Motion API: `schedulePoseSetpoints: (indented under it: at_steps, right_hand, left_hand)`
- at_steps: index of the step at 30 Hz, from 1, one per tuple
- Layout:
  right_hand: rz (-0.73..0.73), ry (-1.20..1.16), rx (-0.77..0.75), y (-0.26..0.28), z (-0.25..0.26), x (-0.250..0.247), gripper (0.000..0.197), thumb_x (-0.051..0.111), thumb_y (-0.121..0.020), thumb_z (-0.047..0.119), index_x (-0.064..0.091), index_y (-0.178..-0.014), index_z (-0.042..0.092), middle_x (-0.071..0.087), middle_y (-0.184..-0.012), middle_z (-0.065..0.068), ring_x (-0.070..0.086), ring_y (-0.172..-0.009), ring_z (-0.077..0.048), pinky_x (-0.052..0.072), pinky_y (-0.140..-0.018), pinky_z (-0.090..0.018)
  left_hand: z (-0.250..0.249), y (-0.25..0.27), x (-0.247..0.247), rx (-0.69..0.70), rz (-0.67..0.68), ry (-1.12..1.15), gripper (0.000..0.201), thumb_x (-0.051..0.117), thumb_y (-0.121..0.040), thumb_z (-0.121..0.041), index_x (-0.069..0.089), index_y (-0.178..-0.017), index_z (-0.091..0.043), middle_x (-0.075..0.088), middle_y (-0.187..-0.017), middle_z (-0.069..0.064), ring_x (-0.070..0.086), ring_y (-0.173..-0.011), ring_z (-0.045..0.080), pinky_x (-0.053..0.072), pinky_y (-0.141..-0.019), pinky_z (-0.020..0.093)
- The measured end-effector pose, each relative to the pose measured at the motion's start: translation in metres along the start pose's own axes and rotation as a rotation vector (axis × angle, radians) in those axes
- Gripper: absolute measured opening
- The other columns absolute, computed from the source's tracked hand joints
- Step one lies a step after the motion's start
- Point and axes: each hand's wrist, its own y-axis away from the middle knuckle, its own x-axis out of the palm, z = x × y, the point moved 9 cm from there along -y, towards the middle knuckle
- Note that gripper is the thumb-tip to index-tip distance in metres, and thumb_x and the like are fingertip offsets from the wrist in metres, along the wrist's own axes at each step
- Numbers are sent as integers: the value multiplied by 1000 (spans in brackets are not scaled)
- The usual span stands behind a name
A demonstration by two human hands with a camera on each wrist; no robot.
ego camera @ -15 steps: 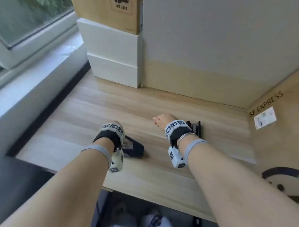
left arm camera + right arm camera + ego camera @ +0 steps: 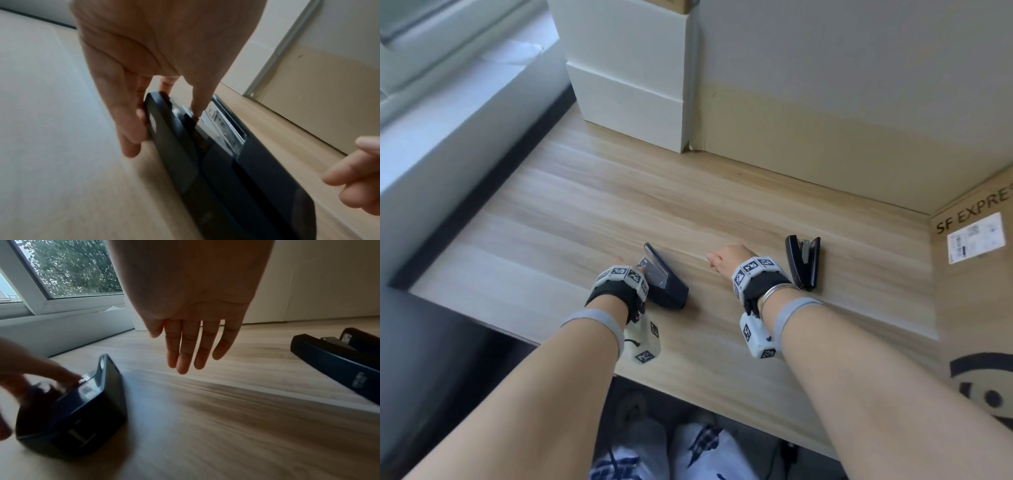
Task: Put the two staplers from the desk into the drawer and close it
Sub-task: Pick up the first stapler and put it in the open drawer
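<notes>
Two black staplers lie on the wooden desk [image 2: 722, 192]. My left hand [image 2: 631, 265] grips the larger stapler [image 2: 667, 284] near the front edge. In the left wrist view the fingers [image 2: 131, 142] press the left side of that stapler [image 2: 226, 162] and another finger sits in its top slot. My right hand [image 2: 726, 257] hovers over the desk with straight fingers [image 2: 185, 353] and holds nothing. The second stapler [image 2: 803, 262] lies just right of that wrist, untouched, and also shows as the slim stapler [image 2: 339, 356] in the right wrist view. No drawer is in view.
A white box [image 2: 633, 85] stands at the back against the wall. A cardboard box [image 2: 976, 291] marked SF EXPRESS borders the desk on the right. A window sill [image 2: 448, 113] runs along the left. My legs show below the desk's front edge [image 2: 722, 404].
The larger stapler's far end now sticks out beyond my left hand, as if turned or tipped. My right hand has barely moved.
</notes>
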Motion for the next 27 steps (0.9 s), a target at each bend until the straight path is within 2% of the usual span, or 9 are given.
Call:
schedulePoseSetpoints:
  at_steps: [3, 5, 7, 9, 13, 15, 18, 22, 27]
  right_hand:
    - [7, 7, 6, -1, -7, 4, 51, 31, -95, 38, 70, -105, 8, 71, -108, -14, 64, -102, -32, 48, -89, -36]
    - [13, 9, 31, -1, -15, 8, 50, 31, -96, 36, 70, -108, 6, 70, -111, -16, 64, -104, -33, 49, -90, -36]
    - [13, 22, 54, -1, -23, 11, 50, 32, -97, 35, 69, -109, 4, 69, -113, -16, 64, -105, -33, 49, -90, -37]
    - [26, 49, 68, -2, -29, 15, 49, 31, -98, 34, 67, -108, 2, 68, -112, -17, 63, -105, -33, 49, -86, -36]
    - [39, 100, 60, -4, -36, 20, 48, 31, -99, 36, 68, -104, 4, 67, -109, -17, 61, -92, -31, 40, -75, -30]
    - [38, 113, 57, -5, -37, 21, 50, 30, -99, 38, 68, -103, 5, 67, -104, -16, 53, -82, -28, 40, -75, -31]
    - [48, 147, 49, -5, -35, 23, 51, 28, -100, 39, 65, -95, 6, 61, -94, -15, 51, -80, -27, 40, -75, -31]
    - [45, 159, 31, -1, -30, 20, 49, 27, -101, 39, 63, -91, 7, 55, -87, -11, 51, -80, -28, 40, -75, -32]
    - [37, 175, 26, 3, -31, 20, 47, 28, -101, 40, 59, -85, 8, 55, -88, -11, 53, -81, -29, 40, -75, -32]
  left_hand:
    - [-17, -15, -10, 9, -92, 301, 67, 57, -89, -25, 24, -143, -4, 51, -136, 23, 49, -126, 39, 40, -101, 46]
    - [-29, -17, -10, 65, -80, 355, 67, 62, -87, -20, 26, -141, -4, 56, -119, 20, 53, -121, 36, 42, -95, 43]
    - [-39, -10, -9, 99, -56, 345, 56, 63, -86, -22, 38, -132, -2, 52, -104, 12, 56, -109, 31, 43, -88, 38]
    - [-48, -8, -1, 158, -13, 109, 40, 58, -88, -30, 49, -123, -10, 55, -114, 9, 55, -107, 31, 46, -93, 38]
    - [-49, -20, 11, 183, -8, -105, 45, 47, -95, -36, 41, -135, -15, 44, -133, 13, 44, -130, 34, 39, -108, 43]
    - [-51, -23, 5, 171, -45, -21, 46, 50, -93, -34, 45, -133, -11, 47, -140, 15, 48, -125, 36, 41, -102, 41]
    - [-51, -22, 1, 98, -61, 254, 40, 54, -92, -24, 45, -124, -3, 56, -129, 21, 54, -113, 35, 36, -81, 38]
    - [-56, -16, -3, 77, -140, 469, 45, 54, -92, -22, 38, -129, -1, 58, -127, 22, 56, -117, 37, 44, -89, 44]
    - [-50, -19, -5, 143, -208, 497, 50, 57, -90, -29, 34, -124, -1, 59, -120, 23, 60, -108, 39, 47, -84, 44]
